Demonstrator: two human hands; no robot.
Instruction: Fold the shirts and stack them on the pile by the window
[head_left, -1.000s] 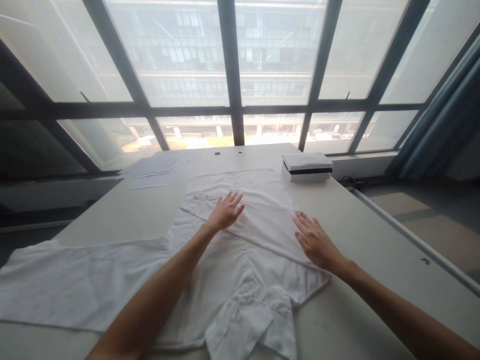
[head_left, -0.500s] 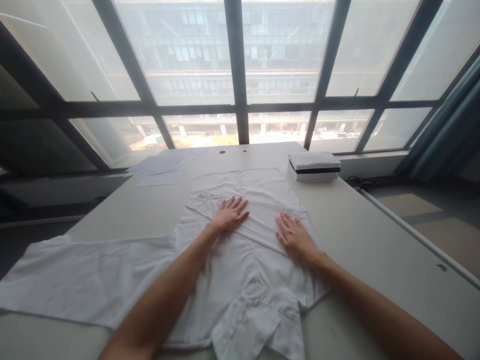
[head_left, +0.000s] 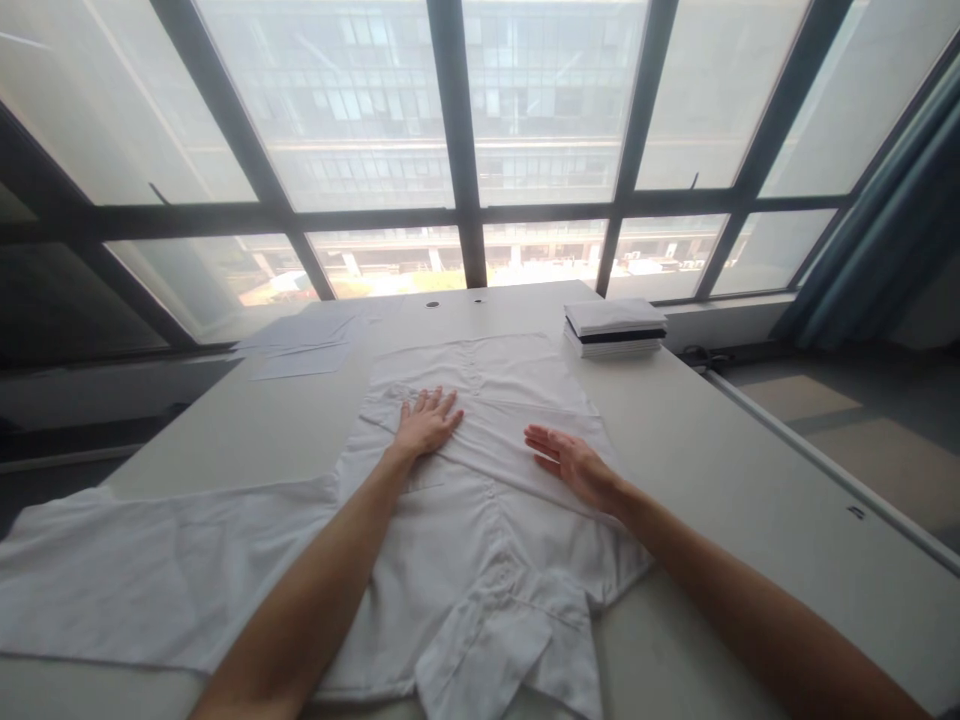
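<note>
A white shirt (head_left: 450, 540) lies spread on the white table (head_left: 720, 500), its collar toward me and one sleeve stretched out to the left. Across its middle runs a folded strip of white cloth, probably the other sleeve. My left hand (head_left: 429, 422) rests flat on the shirt left of centre, fingers spread. To the right, my right hand (head_left: 571, 464) is tilted on its edge over the cloth, fingers extended and thumb apart; whether it touches the fabric is unclear. Neither hand grips anything.
A stack of folded white cloth with a black layer (head_left: 615, 328) sits at the table's far right. White sheets (head_left: 300, 345) lie at the far left. Large windows stand beyond the table, and a blue curtain (head_left: 870, 220) hangs at the right.
My left hand has slid left across the shirt. My right hand has turned from palm-down onto its edge, its fingers now pointing left. The whole view has shifted slightly.
</note>
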